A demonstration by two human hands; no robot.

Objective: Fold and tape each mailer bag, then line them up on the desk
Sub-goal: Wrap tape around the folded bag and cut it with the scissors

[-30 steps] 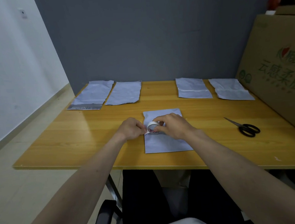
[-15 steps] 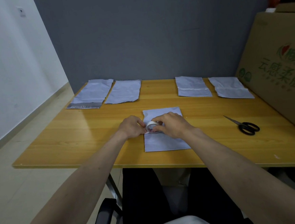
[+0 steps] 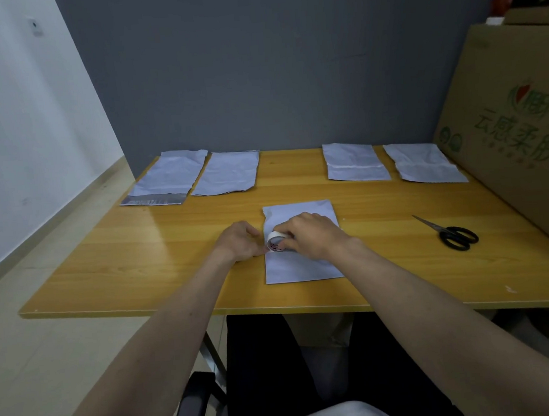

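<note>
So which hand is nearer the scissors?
Right. The right hand holds the tape roll on the middle bag, scissors off to its right; the left hand is farther left.

The surface (image 3: 138, 251) under my arms is yellow wood-grain laminate, smooth and glossy, with pale sheen toward its left edge. The mailer bag (image 3: 301, 268) in front of me is thin, matt, pale plastic film, faintly creased. The four bags along the far edge look the same material, more crumpled; the one at the far left corner (image 3: 169, 180) ends in a shiny silvery strip. The tape roll (image 3: 275, 240) in my right hand (image 3: 311, 234) has a smooth whitish outer face. The scissors (image 3: 449, 233) near the right edge have bare metal blades and glossy black plastic handles. The box (image 3: 516, 129) at the right edge is matt brown cardboard.
</note>
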